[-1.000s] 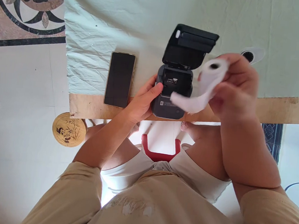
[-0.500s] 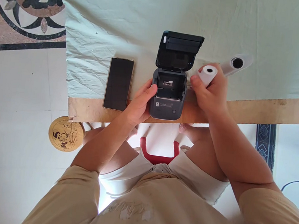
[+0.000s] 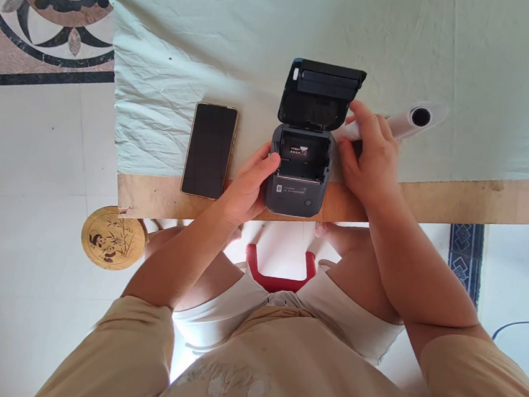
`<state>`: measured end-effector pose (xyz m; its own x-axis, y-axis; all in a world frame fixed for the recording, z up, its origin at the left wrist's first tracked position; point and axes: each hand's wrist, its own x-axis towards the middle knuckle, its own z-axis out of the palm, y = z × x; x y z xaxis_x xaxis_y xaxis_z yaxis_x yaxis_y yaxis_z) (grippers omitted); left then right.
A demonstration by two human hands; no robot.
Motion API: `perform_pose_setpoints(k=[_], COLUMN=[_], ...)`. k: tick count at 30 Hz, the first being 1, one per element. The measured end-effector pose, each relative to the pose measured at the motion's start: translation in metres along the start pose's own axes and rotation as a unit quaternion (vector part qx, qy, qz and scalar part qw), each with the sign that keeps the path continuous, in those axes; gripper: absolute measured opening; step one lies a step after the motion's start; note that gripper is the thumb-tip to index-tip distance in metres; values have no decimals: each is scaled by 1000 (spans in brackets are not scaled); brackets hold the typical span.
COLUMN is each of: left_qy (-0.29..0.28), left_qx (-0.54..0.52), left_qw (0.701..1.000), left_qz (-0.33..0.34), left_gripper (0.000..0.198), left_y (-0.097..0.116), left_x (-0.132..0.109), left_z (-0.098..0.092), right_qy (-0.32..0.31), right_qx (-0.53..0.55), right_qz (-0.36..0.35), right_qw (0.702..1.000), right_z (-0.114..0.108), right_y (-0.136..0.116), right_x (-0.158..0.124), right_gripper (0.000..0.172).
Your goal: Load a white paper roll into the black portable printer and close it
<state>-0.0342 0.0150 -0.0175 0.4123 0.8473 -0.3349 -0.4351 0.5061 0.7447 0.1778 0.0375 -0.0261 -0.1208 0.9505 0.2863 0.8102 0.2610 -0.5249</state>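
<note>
A small dark grey label printer (image 3: 295, 198) stands at the table's front edge. Its lid (image 3: 321, 95) is swung up and back, and the compartment holds only a printed sticker inside. My left hand (image 3: 249, 188) grips the printer's left side, thumb on the rim. Just right of the printer, my right hand (image 3: 372, 153) is closed around a small white paper roll (image 3: 353, 131), which lies sideways between thumb and fingers and is partly hidden. Behind that hand, a larger white roll with a dark core (image 3: 403, 123) rests on the cloth.
A smartphone (image 3: 209, 149) with a dark screen lies left of the printer. Pale green cloth (image 3: 205, 37) covers the table, leaving a bare wooden front edge (image 3: 456, 192). Below the table's left corner is a round wooden stool (image 3: 113, 238); a red stool (image 3: 279, 283) shows between the legs.
My right hand has lowered and turned the small paper roll from upright to sideways, close to the cloth beside the printer. My left hand keeps its grip on the printer.
</note>
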Motion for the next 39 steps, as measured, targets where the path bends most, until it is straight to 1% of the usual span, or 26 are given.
perform_pose_setpoints(k=[3,6,8,10,11,12,13,14,15,16,18,19,21,23,24,26,30,33,35,36,37,39], left_qy=[2,-2,-2,-3,-5,-8,-11,-12,-13,-12,-10,-10,-9,-8,-8,-8,-4,-10,-14,-14,-15,-14], left_qx=[0,-1,-2,-3,-2,-2,-2,-2,-2,0,6,9,13,11,10,6,7,9,9,9,10,13], left_qw=[1000,1000,1000,1000,1000,1000,1000,1000,1000,1000,1000,1000,1000,1000,1000,1000,1000,1000,1000,1000,1000,1000], left_qz=[0,2,3,2,1,1,1,2,2,2,3,4,4,5,5,5,-1,1,2,2,1,0], left_gripper=[41,39,38,38,38,38,37,36,36,36,37,38,39,38,38,37,37,37,37,37,37,38], left_y=[0,-1,-2,-2,-2,-2,-1,-1,-1,-1,0,0,0,0,0,0,0,0,0,0,0,0], left_x=[0,1,1,1,0,0,0,0,0,0,1,1,1,1,1,1,0,1,1,1,1,1], left_z=[0,-2,-3,-3,-4,-4,-4,-4,-4,-3,-3,-3,-2,-2,-2,-1,-1,-1,-1,-2,-2,-3], right_qy=[-17,7,59,137,182,213,245,266,261,246,187,159,119,110,108,105,104,143,176,190,201,210], right_qx=[-26,-14,-1,5,2,0,-6,-19,-26,-29,-43,-50,-66,-76,-80,-81,-70,-4,54,83,113,175], right_qz=[1,-21,-65,-115,-136,-142,-149,-156,-150,-121,-42,0,66,105,120,138,158,147,142,142,142,146], right_qw=[1000,1000,996,984,974,967,958,951,953,961,980,986,988,986,984,981,979,979,973,968,963,951], right_z=[4,2,-3,-12,-17,-21,-25,-28,-31,-32,-33,-33,-32,-31,-30,-31,-33,-35,-35,-35,-35,-35], right_y=[2,-2,-4,-1,3,9,17,25,34,42,53,56,57,56,56,55,56,56,53,51,49,46], right_x=[1,0,0,0,1,3,4,6,7,8,9,9,9,8,8,8,7,6,6,5,5,6], right_gripper=[52,60,63,58,52,48,46,48,54,61,69,68,60,55,55,58,57,68,77,77,72,56])
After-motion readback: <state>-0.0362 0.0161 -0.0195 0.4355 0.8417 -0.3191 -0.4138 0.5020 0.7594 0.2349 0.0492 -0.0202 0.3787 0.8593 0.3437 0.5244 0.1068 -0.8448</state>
